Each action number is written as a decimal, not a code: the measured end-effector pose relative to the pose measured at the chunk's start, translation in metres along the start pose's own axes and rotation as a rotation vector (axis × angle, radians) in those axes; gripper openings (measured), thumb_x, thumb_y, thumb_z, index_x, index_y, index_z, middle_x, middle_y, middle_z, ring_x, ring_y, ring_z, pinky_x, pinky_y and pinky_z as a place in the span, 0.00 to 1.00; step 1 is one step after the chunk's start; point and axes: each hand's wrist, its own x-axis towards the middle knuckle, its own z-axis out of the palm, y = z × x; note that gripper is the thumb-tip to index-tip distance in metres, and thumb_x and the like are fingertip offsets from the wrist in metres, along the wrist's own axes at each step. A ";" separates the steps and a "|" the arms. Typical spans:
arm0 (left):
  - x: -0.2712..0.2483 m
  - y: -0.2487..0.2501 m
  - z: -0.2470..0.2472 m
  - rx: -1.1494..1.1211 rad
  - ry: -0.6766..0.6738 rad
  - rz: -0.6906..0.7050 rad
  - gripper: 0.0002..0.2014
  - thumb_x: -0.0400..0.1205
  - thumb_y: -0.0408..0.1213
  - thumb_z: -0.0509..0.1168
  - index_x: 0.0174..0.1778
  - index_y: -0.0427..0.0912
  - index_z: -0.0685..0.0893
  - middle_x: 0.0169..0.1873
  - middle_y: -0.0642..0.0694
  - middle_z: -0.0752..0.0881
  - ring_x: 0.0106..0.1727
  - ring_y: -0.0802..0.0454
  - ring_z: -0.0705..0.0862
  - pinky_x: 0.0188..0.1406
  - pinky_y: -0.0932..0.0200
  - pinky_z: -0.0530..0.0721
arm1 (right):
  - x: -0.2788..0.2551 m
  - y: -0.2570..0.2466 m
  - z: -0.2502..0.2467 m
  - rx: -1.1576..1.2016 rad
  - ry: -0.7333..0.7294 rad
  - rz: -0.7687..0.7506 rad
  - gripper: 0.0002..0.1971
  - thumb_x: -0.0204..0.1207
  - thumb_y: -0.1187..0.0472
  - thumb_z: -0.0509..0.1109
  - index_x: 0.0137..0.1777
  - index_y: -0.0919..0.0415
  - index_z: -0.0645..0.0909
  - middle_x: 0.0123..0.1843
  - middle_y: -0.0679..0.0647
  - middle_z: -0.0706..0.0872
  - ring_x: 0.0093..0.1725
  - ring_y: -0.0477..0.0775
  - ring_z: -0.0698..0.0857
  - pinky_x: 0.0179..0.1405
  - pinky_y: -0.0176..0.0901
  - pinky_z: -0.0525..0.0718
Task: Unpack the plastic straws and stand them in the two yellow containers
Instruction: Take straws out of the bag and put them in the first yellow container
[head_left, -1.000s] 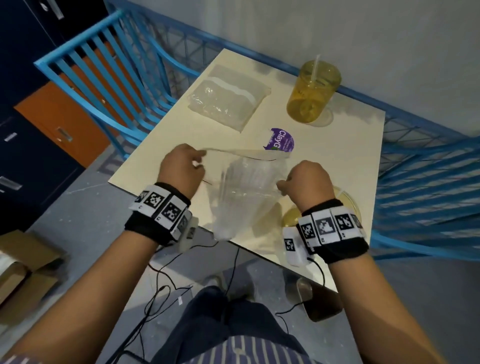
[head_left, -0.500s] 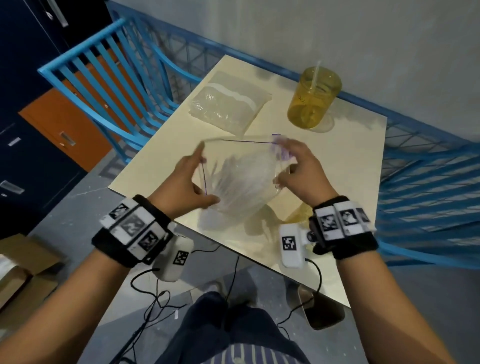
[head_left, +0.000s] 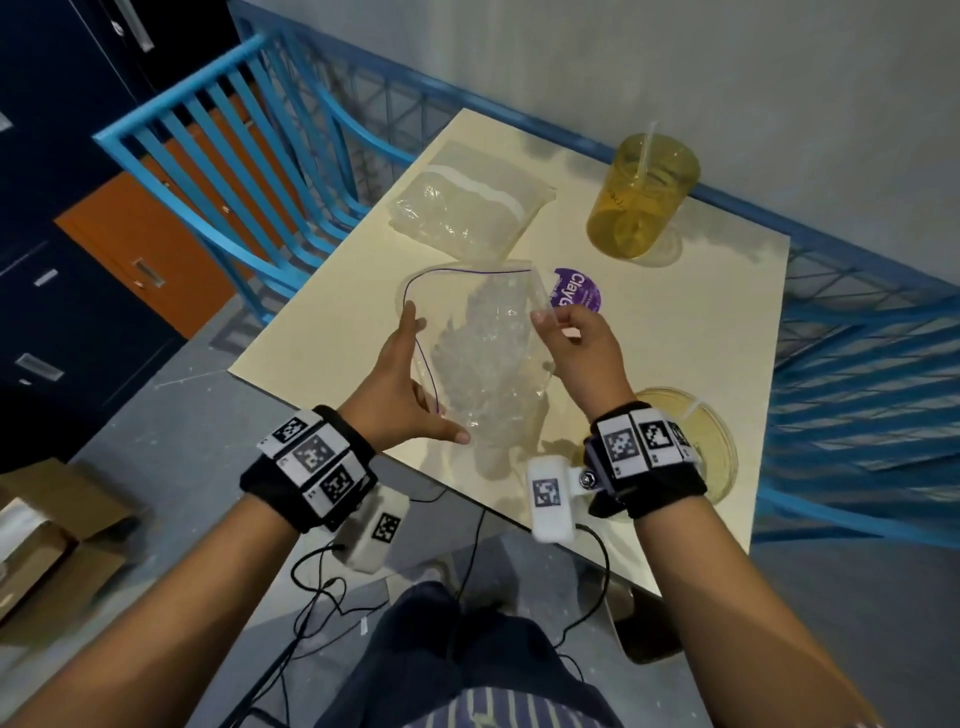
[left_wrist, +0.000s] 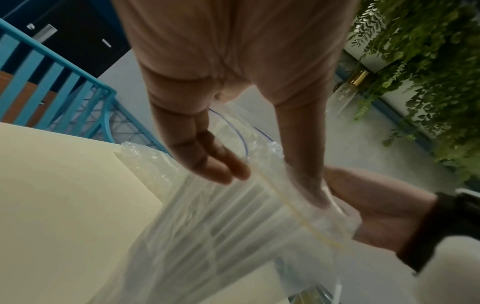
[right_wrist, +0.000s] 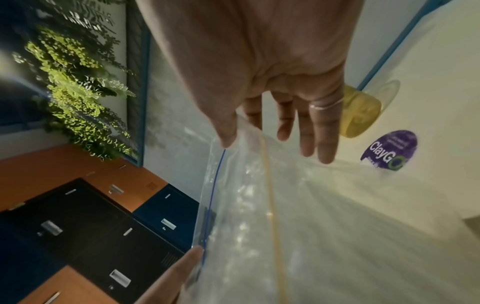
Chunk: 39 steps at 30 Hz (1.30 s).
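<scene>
Clear bag of straws (head_left: 483, 353) at frame centre above table (head_left: 675, 338), left hand (head_left: 400, 384) and right hand (head_left: 582, 348) grasping its open mouth, yellow cup (head_left: 641, 197) upper right.

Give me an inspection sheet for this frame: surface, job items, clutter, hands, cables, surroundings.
Surface: cream table, bare in the middle.
Job's things: open zip bag of straws held up over the near edge; sealed bag lying flat at the far side; yellow container far right with one straw standing in it; second yellow container near right, partly hidden by the wrist.
Clutter: purple round sticker on the table.
Hands: left hand holds the bag's left side; right hand pinches its right edge.
Cables: black cables hang from the wrist units.
Surroundings: blue chairs, lockers, cardboard box on the floor.
</scene>
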 end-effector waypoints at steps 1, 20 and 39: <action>0.001 0.000 0.001 0.004 -0.013 0.009 0.73 0.55 0.35 0.85 0.80 0.57 0.33 0.82 0.58 0.51 0.32 0.52 0.82 0.39 0.67 0.85 | 0.000 -0.004 0.002 0.016 0.039 -0.019 0.12 0.78 0.53 0.67 0.41 0.60 0.83 0.52 0.55 0.80 0.54 0.59 0.83 0.61 0.63 0.82; 0.011 -0.010 -0.004 -0.011 0.046 0.038 0.62 0.61 0.34 0.82 0.82 0.46 0.46 0.82 0.50 0.50 0.57 0.54 0.79 0.60 0.63 0.75 | 0.012 0.001 0.004 0.262 -0.080 0.120 0.36 0.64 0.81 0.63 0.74 0.62 0.71 0.60 0.50 0.78 0.48 0.52 0.79 0.55 0.44 0.82; 0.058 -0.027 0.015 0.098 0.004 0.129 0.82 0.47 0.39 0.87 0.76 0.46 0.23 0.81 0.41 0.49 0.81 0.52 0.53 0.79 0.50 0.60 | 0.027 0.031 0.027 0.347 -0.049 0.196 0.18 0.80 0.75 0.49 0.43 0.50 0.69 0.36 0.59 0.75 0.14 0.42 0.72 0.19 0.42 0.85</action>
